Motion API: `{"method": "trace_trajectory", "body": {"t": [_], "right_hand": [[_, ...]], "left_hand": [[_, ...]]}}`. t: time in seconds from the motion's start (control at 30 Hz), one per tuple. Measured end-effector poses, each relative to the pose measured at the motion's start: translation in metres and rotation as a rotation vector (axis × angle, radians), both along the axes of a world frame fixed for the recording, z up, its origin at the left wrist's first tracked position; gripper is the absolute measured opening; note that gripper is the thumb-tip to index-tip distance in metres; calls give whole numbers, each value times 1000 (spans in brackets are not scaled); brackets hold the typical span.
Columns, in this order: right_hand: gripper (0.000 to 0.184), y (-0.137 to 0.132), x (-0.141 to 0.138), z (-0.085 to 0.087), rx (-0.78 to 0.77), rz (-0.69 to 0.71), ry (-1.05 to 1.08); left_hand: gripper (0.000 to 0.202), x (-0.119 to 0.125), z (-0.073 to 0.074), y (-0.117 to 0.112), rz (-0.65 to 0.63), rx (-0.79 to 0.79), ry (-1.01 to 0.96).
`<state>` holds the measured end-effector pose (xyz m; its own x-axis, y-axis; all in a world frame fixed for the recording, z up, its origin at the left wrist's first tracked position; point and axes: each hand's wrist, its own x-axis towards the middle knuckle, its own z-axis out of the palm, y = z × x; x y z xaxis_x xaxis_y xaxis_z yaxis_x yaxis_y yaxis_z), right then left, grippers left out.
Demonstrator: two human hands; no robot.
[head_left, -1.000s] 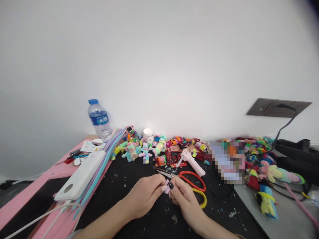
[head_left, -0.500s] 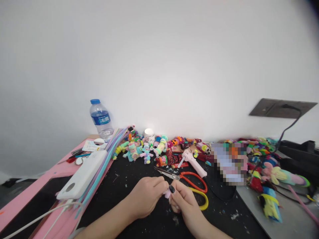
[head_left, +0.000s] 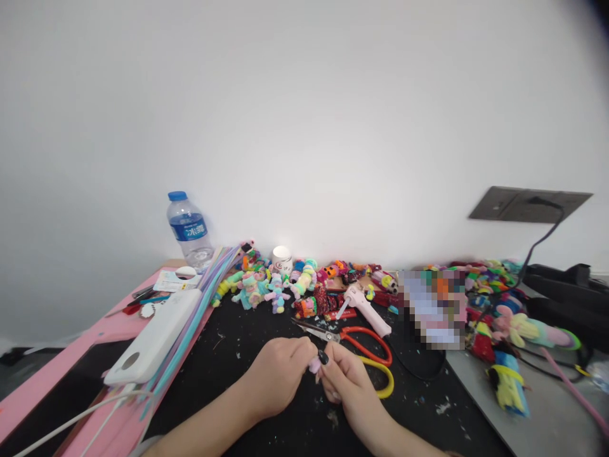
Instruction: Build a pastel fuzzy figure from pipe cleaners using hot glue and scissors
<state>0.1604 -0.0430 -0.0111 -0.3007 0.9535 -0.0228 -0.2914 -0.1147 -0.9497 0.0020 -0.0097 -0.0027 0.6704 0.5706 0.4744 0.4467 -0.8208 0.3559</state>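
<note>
My left hand [head_left: 280,371] and my right hand [head_left: 345,381] meet over the black mat [head_left: 247,355] near the table's front. Both are closed, pinching a small fuzzy lilac piece [head_left: 314,365] between their fingertips. The right thumb has a dark-painted nail. Just behind the hands lie red-handled scissors [head_left: 354,339] and a yellow loop [head_left: 380,381]. A pale pink glue gun [head_left: 364,308] rests a little further back.
A water bottle [head_left: 189,228], a white cup [head_left: 282,259] and several fuzzy craft figures [head_left: 280,285] line the back. A bundle of pipe cleaners [head_left: 195,311] and a white power bank [head_left: 155,336] lie left. More colourful pieces [head_left: 504,317] and black cables sit right.
The hands have stayed in place, pinching the lilac piece; the fingers shifted slightly around it, and the view wobbled a little.
</note>
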Motion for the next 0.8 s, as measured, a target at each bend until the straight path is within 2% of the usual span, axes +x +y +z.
{"method": "trace_trajectory", "body": {"t": [0.17, 0.27, 0.33, 0.43, 0.53, 0.8], "right_hand": [[38, 1, 0, -2, 9, 8, -29], [38, 2, 1, -4, 42, -13, -65], [38, 2, 3, -7, 73, -52, -125], [35, 0, 7, -10, 132, -92, -247], [34, -1, 8, -12, 180, -89, -329], [33, 0, 9, 0, 272, -74, -484]], "left_hand": [[25, 1, 0, 0, 18, 15, -7], [27, 0, 4, -1, 17, -63, -8], [23, 0, 9, -2, 40, -142, -2], [14, 0, 14, -3, 44, -163, 48], [19, 0, 16, -2, 20, -156, 71], [20, -2, 13, 1, -24, -219, 34]]}}
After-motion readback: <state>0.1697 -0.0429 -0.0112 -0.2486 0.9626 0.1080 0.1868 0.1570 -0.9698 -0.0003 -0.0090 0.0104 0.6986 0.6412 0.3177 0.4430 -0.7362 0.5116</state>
